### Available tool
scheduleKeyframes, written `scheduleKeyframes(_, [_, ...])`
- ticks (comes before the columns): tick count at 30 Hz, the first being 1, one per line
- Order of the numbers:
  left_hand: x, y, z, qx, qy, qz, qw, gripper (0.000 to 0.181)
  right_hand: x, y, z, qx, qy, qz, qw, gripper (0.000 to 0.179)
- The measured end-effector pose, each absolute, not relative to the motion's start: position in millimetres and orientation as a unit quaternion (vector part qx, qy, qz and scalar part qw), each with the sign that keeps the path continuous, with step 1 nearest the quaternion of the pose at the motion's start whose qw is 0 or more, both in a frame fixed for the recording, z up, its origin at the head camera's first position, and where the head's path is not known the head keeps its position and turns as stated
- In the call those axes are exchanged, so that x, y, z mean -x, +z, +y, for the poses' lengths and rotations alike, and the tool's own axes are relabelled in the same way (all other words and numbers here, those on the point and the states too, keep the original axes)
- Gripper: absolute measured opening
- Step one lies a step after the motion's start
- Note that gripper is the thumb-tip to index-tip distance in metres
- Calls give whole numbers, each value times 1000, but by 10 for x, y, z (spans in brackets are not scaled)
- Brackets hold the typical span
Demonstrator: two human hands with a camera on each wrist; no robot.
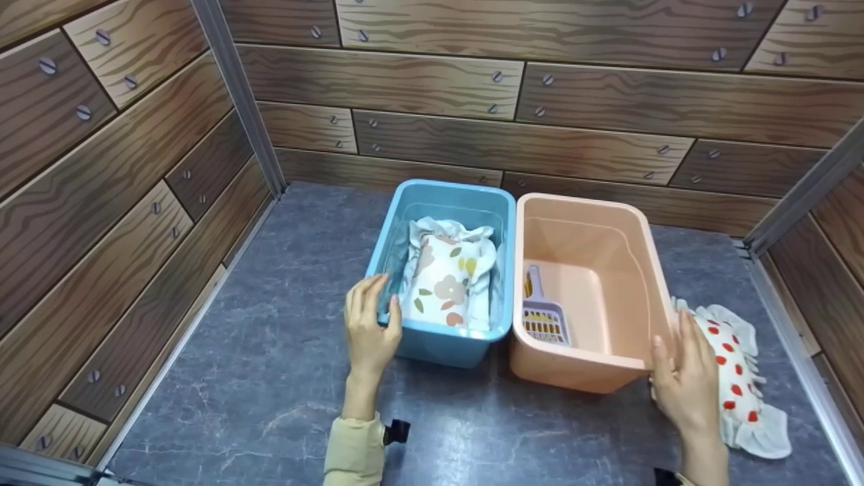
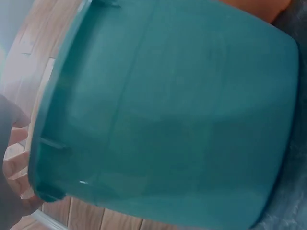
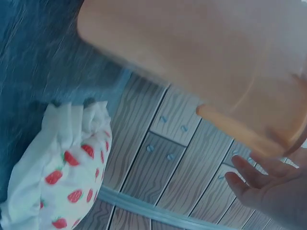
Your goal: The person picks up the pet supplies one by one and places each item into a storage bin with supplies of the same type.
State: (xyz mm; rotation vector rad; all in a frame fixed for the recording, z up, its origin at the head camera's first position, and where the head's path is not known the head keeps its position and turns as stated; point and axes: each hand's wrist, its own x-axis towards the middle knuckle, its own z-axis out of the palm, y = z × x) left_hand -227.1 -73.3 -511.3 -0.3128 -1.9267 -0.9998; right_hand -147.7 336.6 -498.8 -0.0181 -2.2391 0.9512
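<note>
Left grip (image 1: 372,327), right grip (image 1: 690,381) both loose: pushing the peach bin (image 1: 574,370) toward your counter's (image 1: 256,364) right edge could crumple the cushion (image 1: 736,378)

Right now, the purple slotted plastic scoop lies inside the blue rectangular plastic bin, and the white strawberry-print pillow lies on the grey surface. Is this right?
The location of the scoop is wrong: the head view shows it inside the peach rectangular plastic bin.
</note>
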Motion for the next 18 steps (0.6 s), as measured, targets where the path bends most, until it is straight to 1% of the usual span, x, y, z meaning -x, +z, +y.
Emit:
scheduleKeyframes(5, [2289,-5224,-750,118,-370,-813,435,39,1420,-4999,3490,7,369,-864,341,55])
scheduleKeyframes(11, [2316,-5293,-767,110,-376,-818,420,40,1421,-5043,3601,-14,368,-855,364,54])
scheduleKeyframes(18, [2331,-5351,-775,105,-390,-819,408,38,1392,-5092,3681,17,379,-850,365,52])
